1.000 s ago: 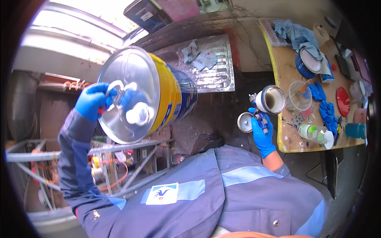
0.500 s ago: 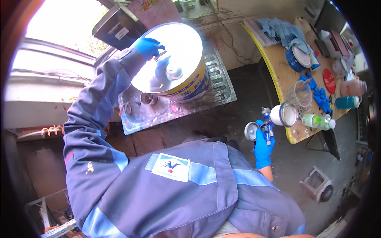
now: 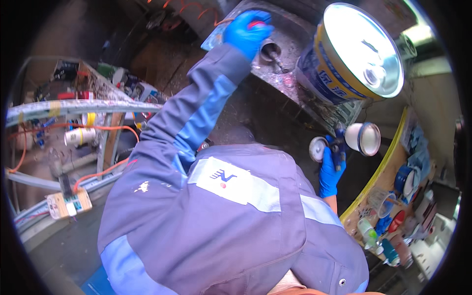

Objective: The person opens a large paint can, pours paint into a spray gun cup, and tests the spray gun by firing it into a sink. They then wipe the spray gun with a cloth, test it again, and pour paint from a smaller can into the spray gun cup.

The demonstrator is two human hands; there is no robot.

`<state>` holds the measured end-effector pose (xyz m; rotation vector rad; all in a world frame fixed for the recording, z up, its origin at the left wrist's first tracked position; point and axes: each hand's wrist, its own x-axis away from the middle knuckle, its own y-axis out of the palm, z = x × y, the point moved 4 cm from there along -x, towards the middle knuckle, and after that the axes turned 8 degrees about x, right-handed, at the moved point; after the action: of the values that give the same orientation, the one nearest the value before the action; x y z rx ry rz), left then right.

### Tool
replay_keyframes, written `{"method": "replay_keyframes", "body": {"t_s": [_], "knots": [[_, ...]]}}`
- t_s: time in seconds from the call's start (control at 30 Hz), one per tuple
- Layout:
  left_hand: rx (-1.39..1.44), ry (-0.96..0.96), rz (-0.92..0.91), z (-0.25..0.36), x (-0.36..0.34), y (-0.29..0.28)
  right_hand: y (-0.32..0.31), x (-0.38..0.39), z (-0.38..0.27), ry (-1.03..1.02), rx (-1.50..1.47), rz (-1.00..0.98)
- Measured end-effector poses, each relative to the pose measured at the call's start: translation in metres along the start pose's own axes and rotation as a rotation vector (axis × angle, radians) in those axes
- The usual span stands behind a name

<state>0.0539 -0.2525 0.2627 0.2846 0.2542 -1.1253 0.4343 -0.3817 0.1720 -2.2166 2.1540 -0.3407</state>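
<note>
My left hand, in a blue glove, is closed round a red fitting at the far edge of a paint-stained bench. An orange hose runs up to that hand. Just beside it, a small metal cup lies on the bench with a thin tool by its mouth. My right hand, also gloved, grips a spray gun with a white paint cup on it. A round pale disc shows next to its fingers. The big yellow and blue bucket stands between the hands.
On the right, a yellow-edged table carries a clear plastic cup, a blue can, rags and several bottles. To the left are a metal rail, orange hoses and a cluttered shelf. A wall socket block sits lower left.
My left hand has left the bucket's top and closed on the red fitting by the hose. The view has turned left. My right hand still holds the spray gun.
</note>
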Motion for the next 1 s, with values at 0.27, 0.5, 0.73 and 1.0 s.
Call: {"method": "replay_keyframes", "body": {"t_s": [0.27,0.5,0.73,1.0], "knots": [[0.358,-0.828,0.702,-0.117,0.149,-0.267,0.166,-0.060,-0.063,-0.206,0.142,-0.425],[0.763,-0.881,0.793,-0.180,0.157,-0.359,0.323,-0.108,-0.104,-0.369,0.237,-0.633],[0.765,-0.992,1.230,-0.301,0.094,-0.410,0.397,-0.141,-0.130,-0.357,0.310,-0.598],[1.353,-0.727,1.247,-0.362,0.013,-0.437,0.472,-0.215,-0.157,-0.298,0.289,-0.676]]}}
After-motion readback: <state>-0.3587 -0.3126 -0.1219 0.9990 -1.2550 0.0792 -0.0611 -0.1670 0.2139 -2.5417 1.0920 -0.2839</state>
